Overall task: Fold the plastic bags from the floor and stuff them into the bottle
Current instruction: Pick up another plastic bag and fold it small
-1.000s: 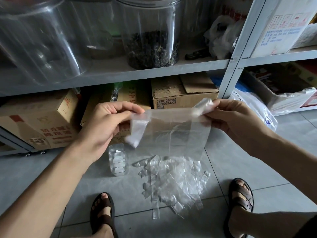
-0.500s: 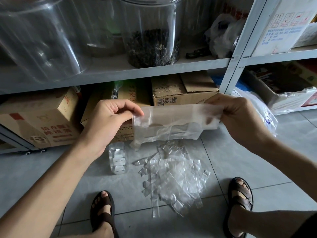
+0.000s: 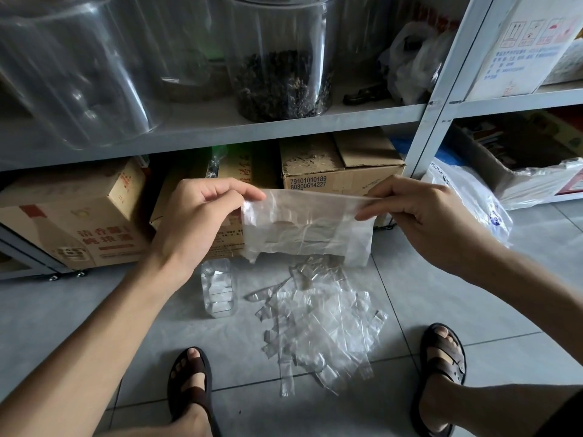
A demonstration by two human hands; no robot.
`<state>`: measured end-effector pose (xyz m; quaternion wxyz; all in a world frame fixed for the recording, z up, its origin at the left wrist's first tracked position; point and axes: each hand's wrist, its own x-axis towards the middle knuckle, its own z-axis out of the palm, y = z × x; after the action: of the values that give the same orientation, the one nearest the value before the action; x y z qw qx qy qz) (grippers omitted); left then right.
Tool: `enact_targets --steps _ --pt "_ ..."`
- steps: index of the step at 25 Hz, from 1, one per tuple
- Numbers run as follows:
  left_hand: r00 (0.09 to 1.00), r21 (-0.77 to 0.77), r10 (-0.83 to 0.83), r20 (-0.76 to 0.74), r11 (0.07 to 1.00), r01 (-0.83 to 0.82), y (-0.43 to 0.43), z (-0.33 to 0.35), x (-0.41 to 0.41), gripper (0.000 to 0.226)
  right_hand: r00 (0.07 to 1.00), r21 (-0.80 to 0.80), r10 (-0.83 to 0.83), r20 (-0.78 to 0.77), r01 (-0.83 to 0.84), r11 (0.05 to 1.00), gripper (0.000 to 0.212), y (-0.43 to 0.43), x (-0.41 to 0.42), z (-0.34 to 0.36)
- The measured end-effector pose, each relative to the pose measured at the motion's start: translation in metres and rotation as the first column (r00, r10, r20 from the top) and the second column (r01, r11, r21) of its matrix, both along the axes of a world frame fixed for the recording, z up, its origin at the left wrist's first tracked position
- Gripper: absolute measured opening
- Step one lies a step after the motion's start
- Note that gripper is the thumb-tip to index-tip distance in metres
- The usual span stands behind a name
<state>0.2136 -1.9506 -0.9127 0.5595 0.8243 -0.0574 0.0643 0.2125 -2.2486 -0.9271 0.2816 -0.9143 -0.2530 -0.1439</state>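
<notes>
I hold a clear plastic bag stretched flat in the air above the floor. My left hand pinches its upper left corner, and my right hand pinches its upper right edge. The bag is folded over into a wide, short band. Below it a pile of clear plastic bags lies loose on the grey tiles. A small clear bottle stands on the floor left of the pile, with folded bags showing inside it.
A metal shelf rack stands in front, with big clear jars on top and cardboard boxes below. A white plastic sack lies at the right. My sandalled feet flank the pile.
The bag hung full length a second ago. Its lower part has since been folded up, so it is now a short band pulled taut between both hands.
</notes>
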Motion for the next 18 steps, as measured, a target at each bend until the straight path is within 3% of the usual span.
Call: enact_targets --steps 6,10,13,18 --pt "0.997 0.043 0.001 0.077 0.999 -0.004 -0.003 0.0 -0.002 0.01 0.997 0.068 -0.046 -0.057 0.05 0.996 0.061 0.0 -0.001 0.0" --pt "0.988 0.097 0.028 0.155 0.994 -0.043 -0.004 -0.004 0.0 0.023 0.997 0.064 -0.04 -0.066 0.044 0.997 0.059 -0.001 0.001 0.001" --pt "0.973 0.142 0.02 0.228 0.988 -0.054 -0.006 -0.003 -0.002 0.027 0.998 0.059 -0.005 -0.061 0.008 0.998 0.046 0.003 -0.002 0.003" --pt "0.934 0.266 -0.088 0.345 0.964 -0.008 -0.012 -0.001 -0.009 0.021 0.977 0.139 0.079 -0.197 -0.052 0.989 0.025 0.02 -0.005 0.002"
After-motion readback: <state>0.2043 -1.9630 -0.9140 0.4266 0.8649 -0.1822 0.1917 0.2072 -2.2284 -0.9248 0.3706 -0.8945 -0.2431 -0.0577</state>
